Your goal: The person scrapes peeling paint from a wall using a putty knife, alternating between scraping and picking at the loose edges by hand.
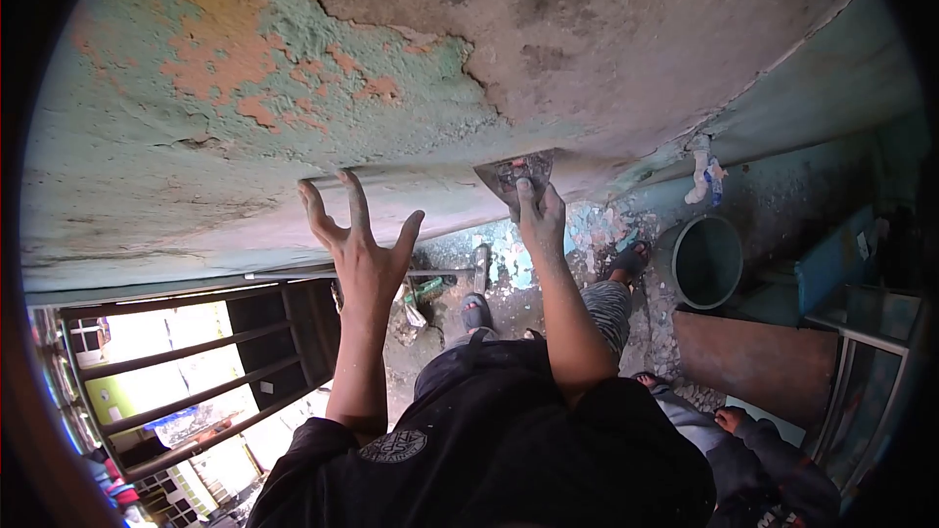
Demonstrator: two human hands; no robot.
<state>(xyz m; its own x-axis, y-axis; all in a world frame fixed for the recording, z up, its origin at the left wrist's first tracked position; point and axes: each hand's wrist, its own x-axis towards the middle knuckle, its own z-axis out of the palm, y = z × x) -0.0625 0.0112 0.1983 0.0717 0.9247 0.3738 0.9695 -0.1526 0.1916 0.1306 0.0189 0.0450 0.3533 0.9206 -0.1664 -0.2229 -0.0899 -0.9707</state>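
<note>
My right hand [541, 217] grips a scraper [515, 174], a flat, wide-bladed tool smeared with dust. Its blade edge lies right at the wall [391, 152], thumb on the near face. My left hand [370, 244] is raised to the left of it, fingers spread, fingertips close to the wall and nothing in them. The wall has peeling green paint [411, 88] with orange patches, and bare grey plaster [606, 49] above and to the right of the scraper.
Paint chips [587, 235] litter the floor along the wall. A bucket [707, 262] stands at the right, below a white pipe [698, 171]. A brown board [755, 357] lies farther right. Another person [743, 455] is at the lower right. A barred window [186, 372] is at the left.
</note>
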